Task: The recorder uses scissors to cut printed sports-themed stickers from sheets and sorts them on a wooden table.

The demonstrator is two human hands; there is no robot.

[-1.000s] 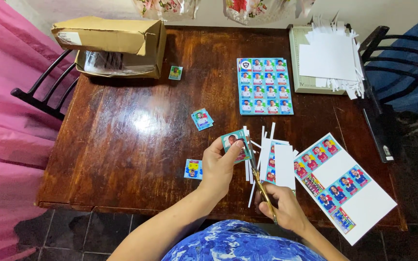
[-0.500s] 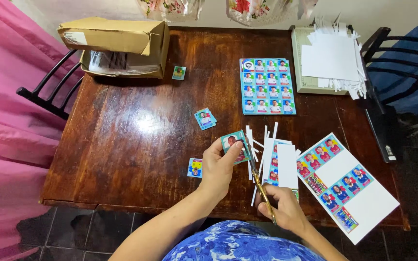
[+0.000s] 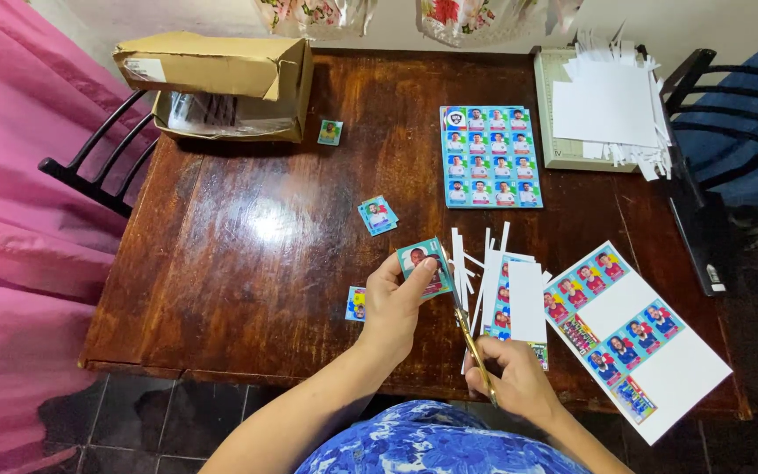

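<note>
The hands have barely shifted since a moment ago. Nearest, the right hand (image 3: 515, 382) has its grip closed on scissors (image 3: 465, 320); the left hand (image 3: 394, 303) pinches a sticker card (image 3: 423, 263) above the desk (image 3: 247, 281). Farther off lies a sticker sheet (image 3: 489, 156).
</note>
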